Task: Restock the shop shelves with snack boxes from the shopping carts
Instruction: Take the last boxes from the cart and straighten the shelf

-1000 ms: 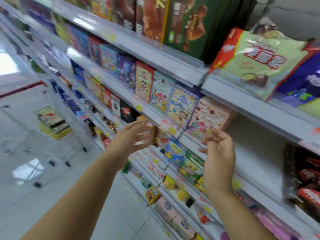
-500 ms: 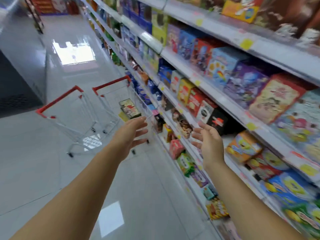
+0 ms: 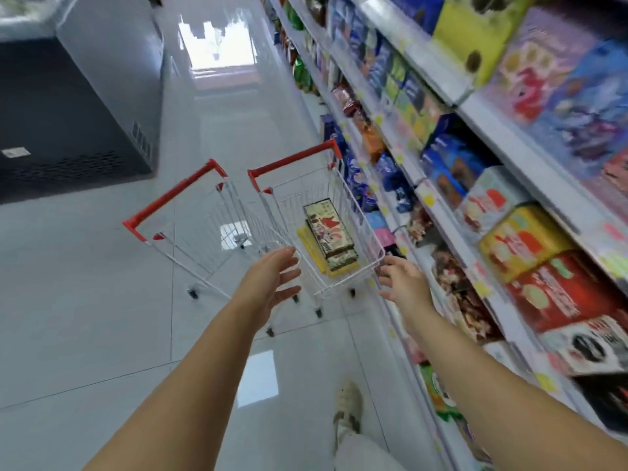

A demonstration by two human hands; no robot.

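Observation:
Two small white wire carts with red handles stand side by side on the floor. The right cart (image 3: 353,205) holds a short stack of flat snack boxes (image 3: 328,231), dark printed ones on yellow ones. The left cart (image 3: 190,229) looks empty. My left hand (image 3: 272,280) is open, fingers spread, at the near left corner of the right cart. My right hand (image 3: 404,283) is open too, at that cart's near right corner. Neither hand holds anything. The shop shelves (image 3: 503,154) run along the right, packed with coloured snack boxes.
A dark chest freezer (image 3: 68,107) with a grey lid stands at the left across the aisle. White glossy floor tiles lie between it and the carts. My shoe (image 3: 348,413) and trouser leg show at the bottom, close to the shelf base.
The view has swung from the shelf down to the carts. Both empty hands have left the shelf and now reach toward the right cart.

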